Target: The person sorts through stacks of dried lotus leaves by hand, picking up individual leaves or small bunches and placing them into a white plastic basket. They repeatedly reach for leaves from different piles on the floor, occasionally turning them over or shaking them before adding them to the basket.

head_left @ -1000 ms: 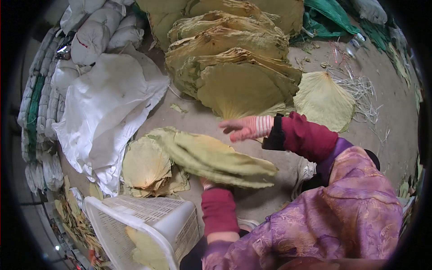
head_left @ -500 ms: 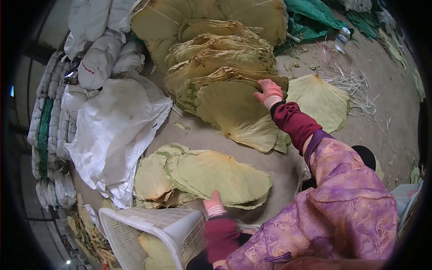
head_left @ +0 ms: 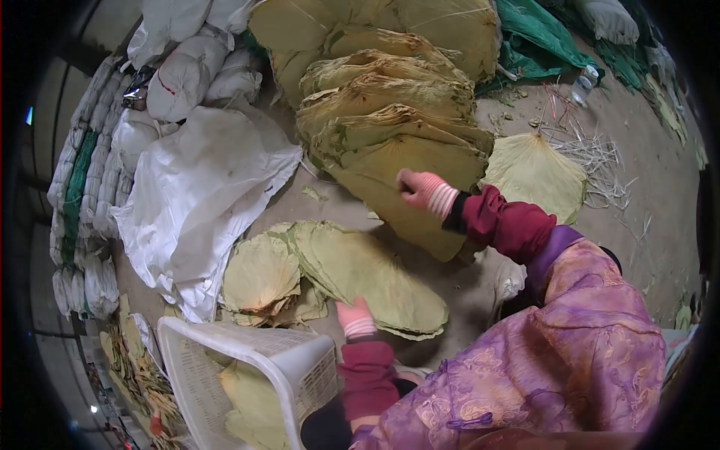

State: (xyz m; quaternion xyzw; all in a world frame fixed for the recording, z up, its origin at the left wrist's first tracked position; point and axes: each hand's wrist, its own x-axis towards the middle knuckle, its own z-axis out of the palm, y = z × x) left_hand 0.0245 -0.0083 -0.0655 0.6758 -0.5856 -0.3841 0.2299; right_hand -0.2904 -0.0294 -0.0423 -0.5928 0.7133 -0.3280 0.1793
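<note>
My right hand [head_left: 427, 192], in a pink glove with a striped cuff, is over the front of a large pile of broad, dried, fan-shaped leaves [head_left: 397, 154]. Its fingers are curled together and slightly blurred; whether a leaf edge is between them is hidden. Nearer to me, my left hand [head_left: 355, 318] grips the near edge of a smaller stack of pale green leaves [head_left: 360, 262], which lies slanted on the floor. Left of that stack sits another small bunch of leaves [head_left: 261, 274] with browned edges.
A white plastic basket [head_left: 281, 360] lies tipped at the lower left with leaves inside. White sheeting [head_left: 202, 195] and stuffed white sacks [head_left: 180, 82] are beyond it. A single leaf [head_left: 534, 171], pale strips [head_left: 596, 169] and a plastic bottle [head_left: 583, 86] lie to the right.
My right hand has moved left and down from the pile's right edge, and its fingers have curled. The front leaf has shifted. The stack at my left hand now slants more.
</note>
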